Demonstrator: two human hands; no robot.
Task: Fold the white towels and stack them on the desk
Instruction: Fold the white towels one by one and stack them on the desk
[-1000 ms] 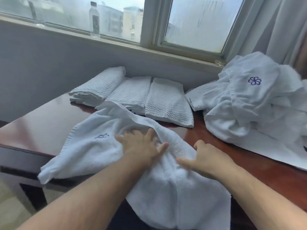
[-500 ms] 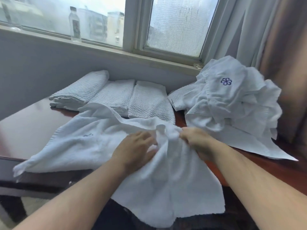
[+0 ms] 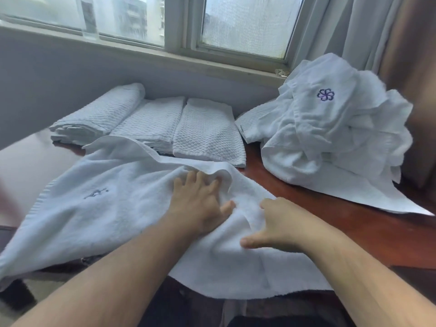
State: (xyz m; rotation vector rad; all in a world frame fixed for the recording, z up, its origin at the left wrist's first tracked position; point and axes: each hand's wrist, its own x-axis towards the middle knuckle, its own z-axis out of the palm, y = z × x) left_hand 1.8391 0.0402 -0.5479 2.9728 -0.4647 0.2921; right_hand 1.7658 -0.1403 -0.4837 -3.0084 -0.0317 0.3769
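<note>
A white terry towel (image 3: 113, 208) with a small embroidered mark lies spread and rumpled over the dark wooden desk (image 3: 330, 223), its near edge hanging off the front. My left hand (image 3: 198, 204) presses flat on its middle with the fingers spread. My right hand (image 3: 283, 223) rests on the towel just to the right, thumb stretched out and fingers bent down beside a raised crease; its fingertips are hidden. Three folded waffle-weave towels (image 3: 203, 133) lie side by side at the back. A heap of unfolded white towels (image 3: 330, 128) with a purple flower logo sits at the back right.
A window sill (image 3: 212, 64) runs behind the desk, with a water bottle (image 3: 88, 17) on it at the left. Curtains (image 3: 377, 31) hang at the right. The desk's left end (image 3: 28, 166) is bare wood, and floor shows below its front edge.
Half a second ago both hands bunched the towel's far edge together. Now the left hand lies flat on it and the right hand has drawn back toward me and to the right.
</note>
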